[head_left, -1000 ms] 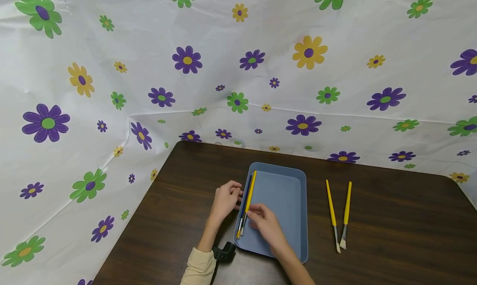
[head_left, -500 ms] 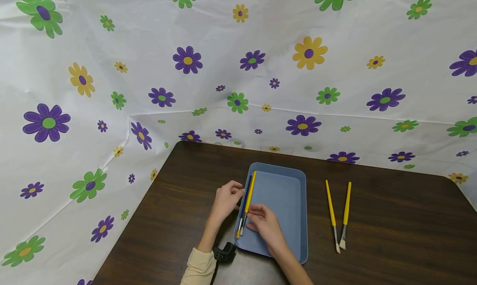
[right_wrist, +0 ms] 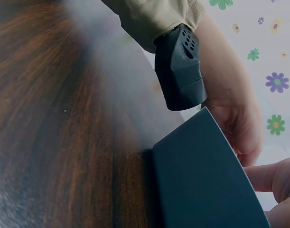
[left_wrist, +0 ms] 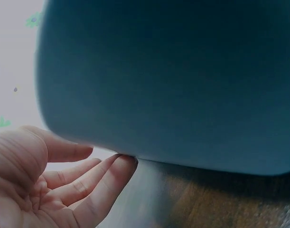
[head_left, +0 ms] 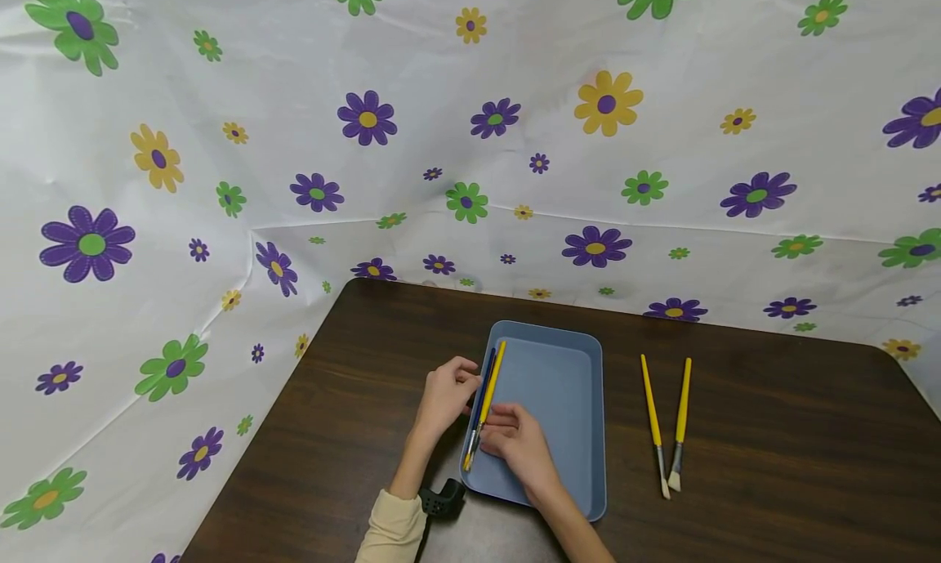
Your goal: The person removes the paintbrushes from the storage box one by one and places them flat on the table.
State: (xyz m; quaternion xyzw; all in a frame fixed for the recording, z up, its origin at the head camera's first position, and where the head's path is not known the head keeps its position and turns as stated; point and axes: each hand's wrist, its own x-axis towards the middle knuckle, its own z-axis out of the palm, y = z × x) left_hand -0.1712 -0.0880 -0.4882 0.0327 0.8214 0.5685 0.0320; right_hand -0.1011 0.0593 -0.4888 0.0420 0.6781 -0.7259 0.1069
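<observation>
Inside the blue-grey tray (head_left: pixel 551 391), a yellow-handled paintbrush (head_left: pixel 493 377) and a dark blue one (head_left: pixel 483 393) lie side by side along the left wall, bristles toward the near end. My right hand (head_left: pixel 524 450) reaches over the tray and pinches the yellow paintbrush low, around its metal ferrule. At the tray's left rim, my left hand (head_left: pixel 444 395) stands outside with fingertips touching the edge. The left wrist view shows that hand's relaxed fingers (left_wrist: pixel 104 190) against the tray wall. In the right wrist view the tray side (right_wrist: pixel 201 175) hides the right fingertips.
Two more yellow paintbrushes (head_left: pixel 651 404) (head_left: pixel 684 404) lie on the dark wooden table (head_left: pixel 794 440) right of the tray, their bristle ends close together. A black wrist device (head_left: pixel 441 499) is on my left forearm, near the tray's lower left corner. Flower-patterned sheeting (head_left: pixel 412 163) borders the table.
My right hand has shifted slightly left and down along the yellow paintbrush, whose bristle end has moved left against the blue one. The left fingertips have come in closer over the rim.
</observation>
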